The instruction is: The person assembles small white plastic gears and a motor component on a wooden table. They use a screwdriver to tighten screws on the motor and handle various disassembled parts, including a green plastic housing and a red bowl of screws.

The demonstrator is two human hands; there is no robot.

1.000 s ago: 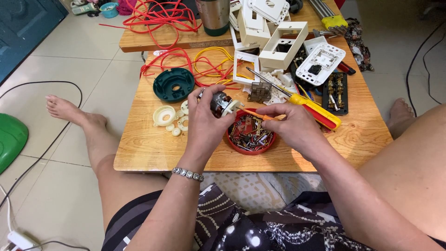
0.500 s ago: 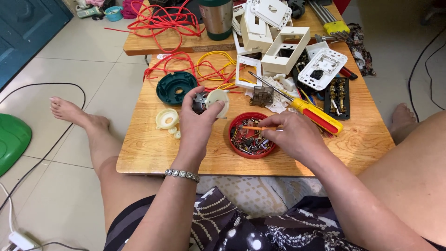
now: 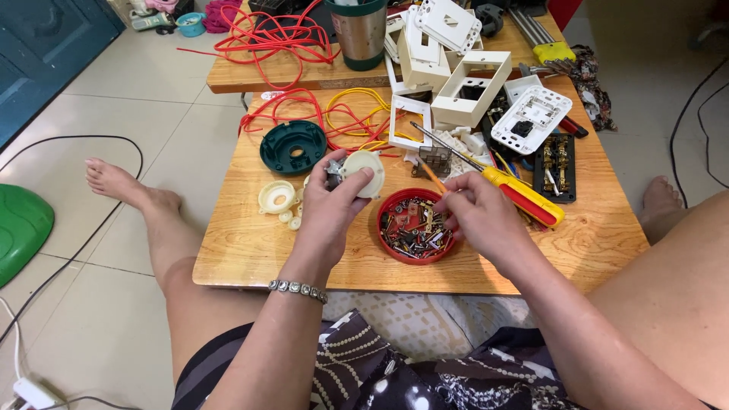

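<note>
My left hand (image 3: pixel 328 206) is closed around a small round cream-coloured part (image 3: pixel 363 171), thumb and fingers pinching its rim so that its flat face tilts up above the low wooden table (image 3: pixel 243 247); a darker metal bit shows against it by my thumb, too small to make out. My right hand (image 3: pixel 480 216) hovers at the far edge of the red dish (image 3: pixel 414 226), fingertips bunched over the heap of small metal screws and contacts inside it; I cannot tell whether they pinch anything. The dish sits on the table just right of the held part. Behind my right hand a yellow-and-red screwdriver (image 3: pixel 522 196) lies slantwise, shaft pointing away to the left, with a thinner orange-handled tool close beside it. Left of my left hand lie a cream ring-shaped cap (image 3: pixel 276 197) and a few small cream pieces, and beyond them a dark green round housing (image 3: pixel 293 146). Red and yellow wires (image 3: pixel 334 118) loop across the far table, among white switch plates (image 3: pixel 472 91) and a black terminal block (image 3: pixel 554 163). A steel cup (image 3: pixel 360 32) stands on the further board.
</note>
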